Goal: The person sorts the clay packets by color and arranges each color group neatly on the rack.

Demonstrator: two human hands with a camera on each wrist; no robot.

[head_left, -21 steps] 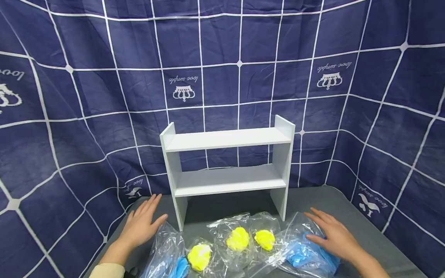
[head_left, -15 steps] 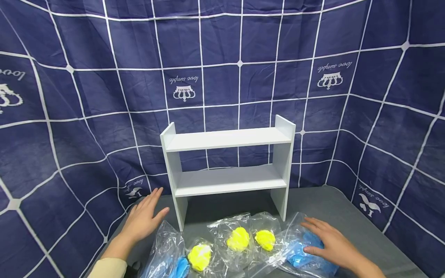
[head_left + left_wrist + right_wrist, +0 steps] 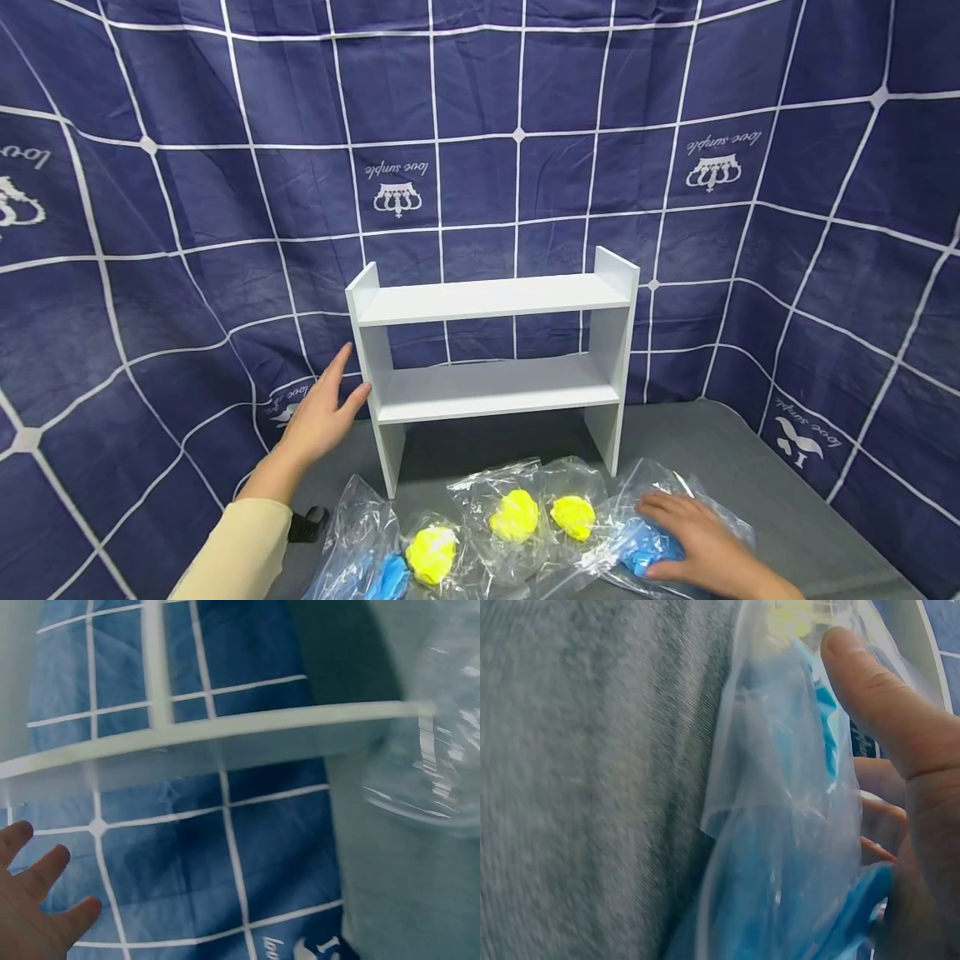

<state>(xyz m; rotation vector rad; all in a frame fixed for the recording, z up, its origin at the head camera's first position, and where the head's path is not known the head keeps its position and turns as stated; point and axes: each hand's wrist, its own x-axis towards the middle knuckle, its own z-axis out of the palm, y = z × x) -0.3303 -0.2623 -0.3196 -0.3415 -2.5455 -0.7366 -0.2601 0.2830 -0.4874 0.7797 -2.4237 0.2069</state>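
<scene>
My left hand [image 3: 322, 421] is raised beside the left side panel of a white two-tier shelf [image 3: 495, 392], fingers spread; in the left wrist view its fingertips stand by the panel, and I cannot tell if they touch it. Over a clear plastic bag [image 3: 720, 504] with a crumpled blue item [image 3: 647, 542] inside rests my right hand [image 3: 701, 542], thumb and fingers loosely bent. The right wrist view has the thumb [image 3: 877, 697] along the bag, the other fingers partly hidden behind it.
Clear bags with yellow lumps [image 3: 514, 515] lie before the shelf. Another bag with something blue [image 3: 388, 577] is at the front left. A black strap [image 3: 307, 525] lies by the left sleeve. Blue gridded cloth [image 3: 480, 183] hangs behind the grey surface [image 3: 810, 525].
My left hand has risen and moved forward toward the shelf's left panel. The right hand has lowered and shifted slightly left over the bag with the blue item.
</scene>
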